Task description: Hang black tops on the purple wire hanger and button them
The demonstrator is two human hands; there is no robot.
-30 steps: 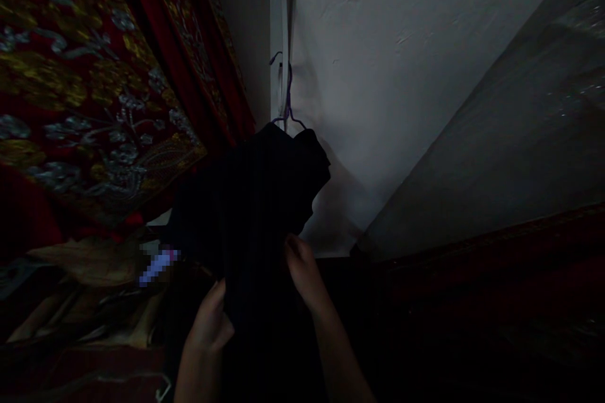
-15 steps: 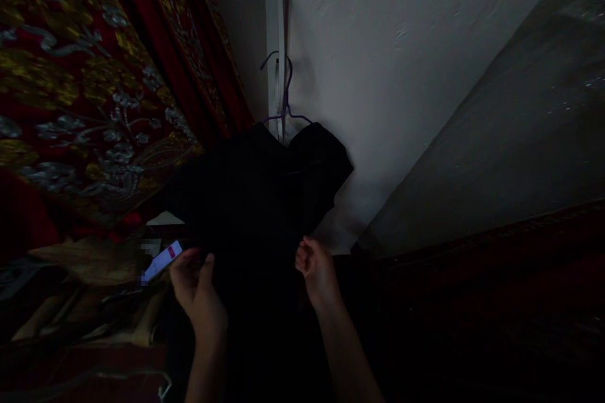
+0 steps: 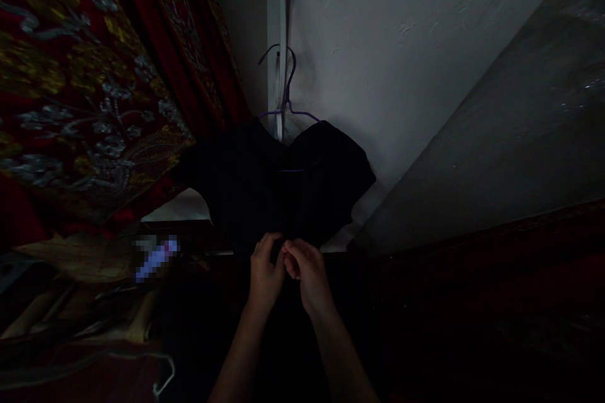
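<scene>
A black short-sleeved garment with an open neckline hangs from a purple wire hanger. My left hand and my right hand meet at the middle of its front, below the neckline, fingertips nearly touching. Both hands are closed, thumbs and fingers pinching the dark cloth. Shadow hides the exact fold or edge between the fingers and most of the lower garment.
A red curtain with gold and silver embroidery fills the left side. Behind the hanger, a narrow upright post stands by a pale wall. At lower left, a lit phone-like screen lies among cluttered objects.
My left hand has moved right and up from the garment's left side to meet my right hand. The garment's front is drawn inward, and its right sleeve spreads wider.
</scene>
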